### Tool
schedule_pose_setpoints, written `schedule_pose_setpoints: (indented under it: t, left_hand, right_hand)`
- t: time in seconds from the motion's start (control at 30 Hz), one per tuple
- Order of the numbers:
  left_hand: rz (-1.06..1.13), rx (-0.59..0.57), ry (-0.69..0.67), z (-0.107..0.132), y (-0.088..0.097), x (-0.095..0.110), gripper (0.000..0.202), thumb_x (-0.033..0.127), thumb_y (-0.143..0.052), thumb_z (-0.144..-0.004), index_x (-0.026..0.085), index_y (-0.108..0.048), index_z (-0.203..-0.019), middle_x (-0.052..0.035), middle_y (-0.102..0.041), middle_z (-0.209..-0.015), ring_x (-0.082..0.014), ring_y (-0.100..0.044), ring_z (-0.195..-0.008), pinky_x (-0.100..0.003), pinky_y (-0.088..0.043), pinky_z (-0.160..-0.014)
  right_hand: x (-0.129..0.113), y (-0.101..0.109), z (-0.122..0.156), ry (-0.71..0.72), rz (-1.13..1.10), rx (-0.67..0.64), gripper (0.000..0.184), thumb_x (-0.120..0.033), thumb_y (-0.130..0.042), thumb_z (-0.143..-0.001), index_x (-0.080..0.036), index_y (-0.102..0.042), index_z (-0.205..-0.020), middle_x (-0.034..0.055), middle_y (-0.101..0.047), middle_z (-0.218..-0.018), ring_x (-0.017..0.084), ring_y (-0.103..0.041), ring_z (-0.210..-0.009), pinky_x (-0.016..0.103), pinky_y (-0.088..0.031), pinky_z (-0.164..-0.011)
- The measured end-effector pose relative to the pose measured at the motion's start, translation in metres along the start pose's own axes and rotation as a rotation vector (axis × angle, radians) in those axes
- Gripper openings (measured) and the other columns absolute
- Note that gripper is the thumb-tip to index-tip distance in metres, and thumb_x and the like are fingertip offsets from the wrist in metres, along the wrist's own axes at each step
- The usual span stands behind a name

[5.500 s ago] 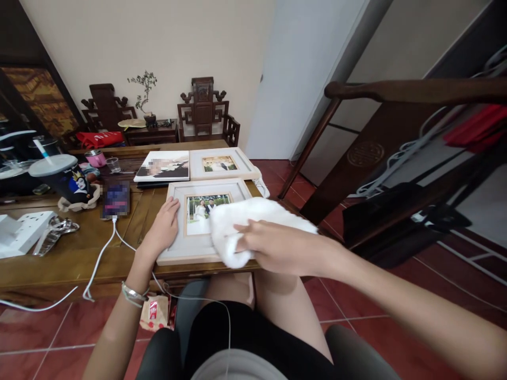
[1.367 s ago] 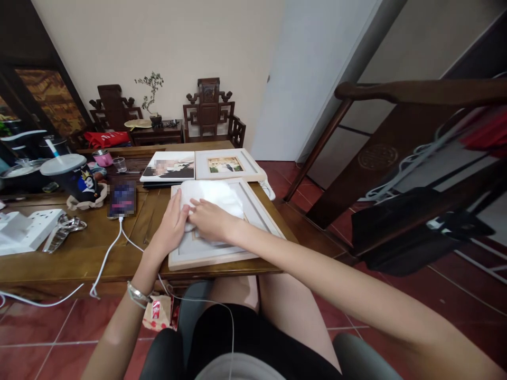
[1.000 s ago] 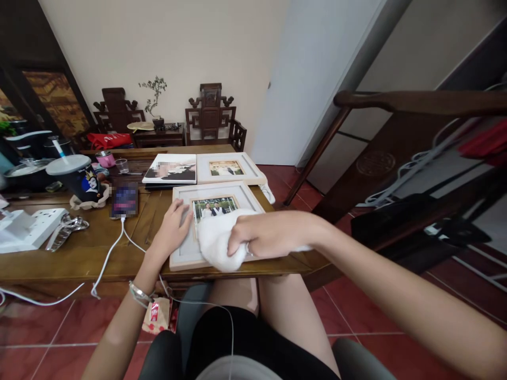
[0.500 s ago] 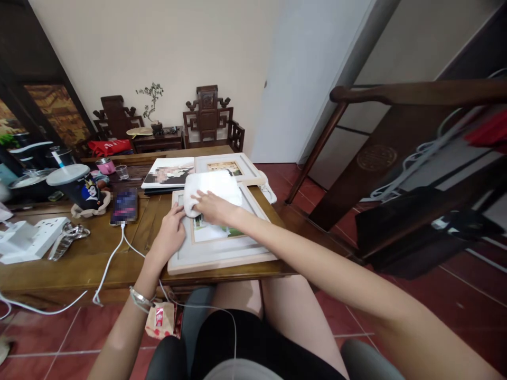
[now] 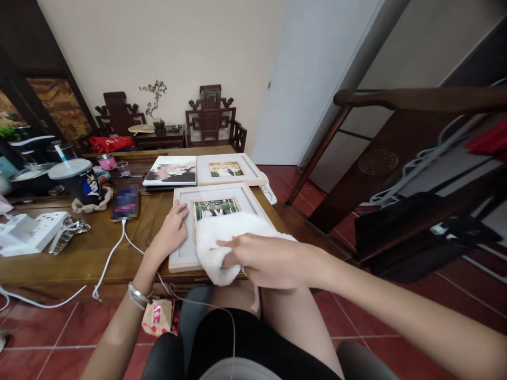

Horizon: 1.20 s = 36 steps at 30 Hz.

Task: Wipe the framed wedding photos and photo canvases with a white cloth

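Observation:
A light wooden picture frame (image 5: 180, 262) with a wide pale mount lies flat at the table's front edge, a small photo (image 5: 216, 207) of people outdoors in its middle. My left hand (image 5: 171, 228) rests on the frame's left side, fingers laid out flat. In my right hand (image 5: 257, 256) is a white fluffy cloth (image 5: 233, 227), bunched over the lower part of the photo and hanging past the frame's near edge. The cloth hides the frame's lower right portion.
Behind lie a second picture frame (image 5: 253, 171) and a photo album (image 5: 170, 171). To the left are a charging phone (image 5: 124, 203), a lidded cup (image 5: 81, 182), a hair clip (image 5: 69, 232) and a power strip (image 5: 39, 232). White cables trail over the table edge. A wooden chair (image 5: 364, 158) stands right.
My right hand has drawn the cloth from the upper part of the frame down to its near edge, uncovering the photo's top. My left hand has stayed on the frame's left side.

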<state>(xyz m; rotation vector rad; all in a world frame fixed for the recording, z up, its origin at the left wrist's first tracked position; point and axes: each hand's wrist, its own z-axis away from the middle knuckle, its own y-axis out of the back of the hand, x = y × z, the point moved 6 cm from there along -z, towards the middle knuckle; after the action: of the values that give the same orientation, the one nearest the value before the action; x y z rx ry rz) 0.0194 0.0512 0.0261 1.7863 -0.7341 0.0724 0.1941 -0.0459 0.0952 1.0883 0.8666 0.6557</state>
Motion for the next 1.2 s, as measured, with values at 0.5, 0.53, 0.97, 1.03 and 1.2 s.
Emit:
schedule_pose_setpoints:
  t: [0.5,0.53,0.97,1.03,1.2]
  left_hand:
    - [0.063,0.054,-0.025,0.001,-0.001,-0.011,0.052,0.01,-0.041,-0.079,0.014,-0.062,-0.127,-0.0132,-0.053,-0.144,-0.03,-0.037,-0.143,-0.053,-0.029,-0.119]
    - [0.058,0.064,-0.016,0.0,0.0,-0.011,0.052,0.01,-0.041,-0.079,0.014,-0.062,-0.126,-0.0131,-0.053,-0.143,-0.0299,-0.04,-0.141,-0.052,-0.03,-0.118]
    - [0.021,0.124,0.028,0.001,-0.005,-0.007,0.05,0.004,-0.038,-0.08,0.013,-0.065,-0.121,-0.0128,-0.056,-0.14,-0.0272,-0.041,-0.14,-0.05,-0.033,-0.118]
    - [0.032,0.147,0.035,0.002,-0.004,-0.008,0.049,0.004,-0.039,-0.08,0.015,-0.065,-0.12,-0.0118,-0.056,-0.14,-0.0269,-0.043,-0.139,-0.05,-0.034,-0.117]
    - [0.051,0.133,0.018,0.003,0.0,-0.001,0.044,0.009,-0.039,-0.085,0.014,-0.068,-0.117,-0.0134,-0.055,-0.142,-0.0284,-0.044,-0.138,-0.051,-0.035,-0.116]
  right_hand:
    - [0.111,0.023,-0.092,-0.252,0.39,0.303,0.058,0.01,-0.043,-0.076,-0.009,-0.064,-0.126,0.0162,-0.041,-0.153,0.036,-0.034,-0.141,0.054,-0.038,-0.107]
    - [0.111,0.02,-0.089,-0.259,0.387,0.288,0.057,0.009,-0.043,-0.076,-0.009,-0.064,-0.126,0.0165,-0.041,-0.153,0.036,-0.036,-0.14,0.054,-0.04,-0.105]
    - [0.014,0.002,0.005,-0.152,0.053,-0.047,0.047,0.004,-0.045,-0.075,-0.018,-0.074,-0.104,0.0119,-0.072,-0.095,0.025,-0.068,-0.097,0.027,-0.048,-0.074]
    - [0.01,-0.001,0.01,-0.151,0.034,-0.035,0.048,0.005,-0.043,-0.073,-0.018,-0.075,-0.103,0.0131,-0.072,-0.096,0.026,-0.067,-0.098,0.028,-0.048,-0.073]
    - [0.013,-0.01,-0.002,-0.139,0.049,0.142,0.057,0.008,-0.041,-0.069,-0.014,-0.071,-0.112,0.019,-0.066,-0.123,0.031,-0.06,-0.118,0.035,-0.049,-0.086]
